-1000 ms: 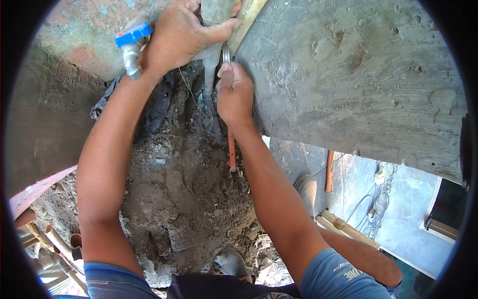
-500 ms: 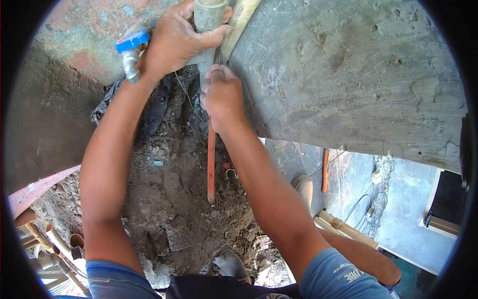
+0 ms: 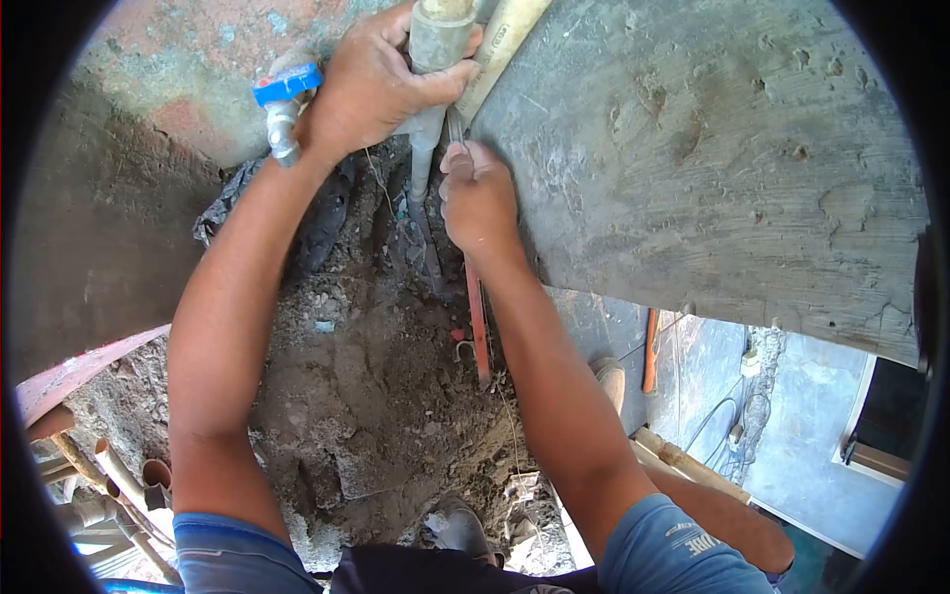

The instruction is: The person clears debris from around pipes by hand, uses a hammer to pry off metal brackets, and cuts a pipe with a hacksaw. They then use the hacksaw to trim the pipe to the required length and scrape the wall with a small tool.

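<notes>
My left hand (image 3: 381,84) is wrapped round a grey pipe fitting (image 3: 438,40) at the top. Just below and to the right, my right hand (image 3: 478,198) is closed round a tool with a long red handle (image 3: 477,322), whose lower end hangs over the dirt. The tool's metal tip shows above my fist, beside the pale pipe (image 3: 500,54) that leans to the right. A thinner grey pipe (image 3: 422,163) runs from the fitting down into the soil. The blue-handled tap (image 3: 287,85) is left of my left hand, near the wrist.
Dug-up dirt (image 3: 346,386) lies between two rough concrete walls (image 3: 693,158). Dark plastic (image 3: 322,218) is beside my left forearm. Pipe offcuts (image 3: 114,470) are piled at lower left. An orange bar (image 3: 650,351) and a shoe (image 3: 611,381) are at right.
My right hand has moved right and slightly down with the red-handled tool, away from the thin grey pipe, which now shows more. My left hand keeps its hold; the view has shifted slightly.
</notes>
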